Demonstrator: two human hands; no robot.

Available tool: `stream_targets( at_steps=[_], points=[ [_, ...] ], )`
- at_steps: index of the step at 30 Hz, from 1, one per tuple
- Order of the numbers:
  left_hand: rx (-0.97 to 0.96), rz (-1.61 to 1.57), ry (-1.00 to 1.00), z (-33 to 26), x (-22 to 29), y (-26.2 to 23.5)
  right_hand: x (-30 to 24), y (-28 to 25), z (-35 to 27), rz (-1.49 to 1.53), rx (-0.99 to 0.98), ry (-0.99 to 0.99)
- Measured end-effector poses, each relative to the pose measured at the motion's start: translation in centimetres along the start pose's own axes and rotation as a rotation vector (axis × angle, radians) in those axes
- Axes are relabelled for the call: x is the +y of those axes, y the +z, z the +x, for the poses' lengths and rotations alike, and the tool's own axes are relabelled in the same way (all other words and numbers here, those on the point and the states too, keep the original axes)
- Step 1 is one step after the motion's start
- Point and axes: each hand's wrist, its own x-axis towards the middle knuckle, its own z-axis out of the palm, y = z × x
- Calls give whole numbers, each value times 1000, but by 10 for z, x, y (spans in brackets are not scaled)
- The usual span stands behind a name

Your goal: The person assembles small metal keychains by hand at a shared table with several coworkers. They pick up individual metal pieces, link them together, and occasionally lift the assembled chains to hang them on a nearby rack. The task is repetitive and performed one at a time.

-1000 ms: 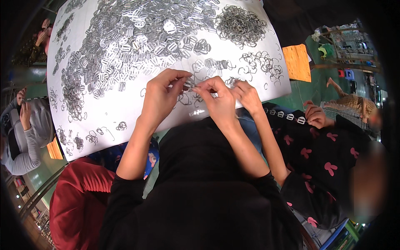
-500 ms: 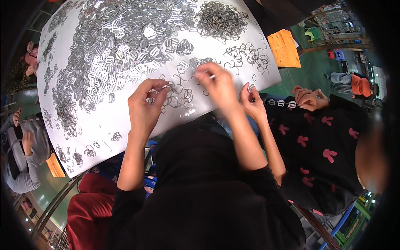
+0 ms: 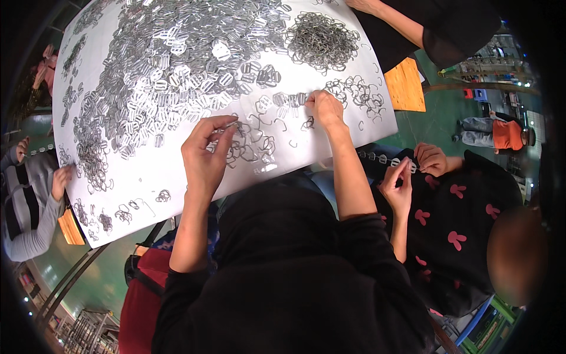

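White sheeting covers the work table (image 3: 177, 183), and most of it is buried under a wide scatter of flat metal buckles (image 3: 171, 59), with a dense heap of wire hooks (image 3: 321, 38) near its far edge and looser hooks (image 3: 359, 94) strewn just to the right. From my feed, my left hand (image 3: 203, 159) hovers over the near part of the sheet with thumb and fingertips pressed together, pinching a small metal piece (image 3: 232, 125) at their tips; a tangle of bent wire hooks (image 3: 250, 147) lies just beside that hand. My right hand (image 3: 323, 106) is lowered palm-down onto the sheet further out, fingers curled onto a short row of buckles (image 3: 289, 99); I cannot tell whether it grips one or only presses on them. Beside me on the right, a person in a black top with pink shapes (image 3: 460, 218) holds both hands together at a strip of joined pieces (image 3: 383, 159). At the left edge, another person's hand (image 3: 61, 179) touches the sheet near a small cluster of hooks (image 3: 94, 165)
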Motion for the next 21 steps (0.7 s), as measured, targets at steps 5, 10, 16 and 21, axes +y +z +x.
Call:
stream_targets(
  at_steps=[5,10,16,21],
  points=[
    [-3,-82,-36,-5,-1,6,11,0,-9,390,96,-43],
    [-55,-154,-82,-14,1,15,-19,-25,-50,1283,-108,-29],
    [-8,-196,-60,-24,7,26,-84,-61,-128,1561,-16,-230],
    [8,-181,-13,-28,13,32,-105,-62,-149,1533,189,-261]
  ],
)
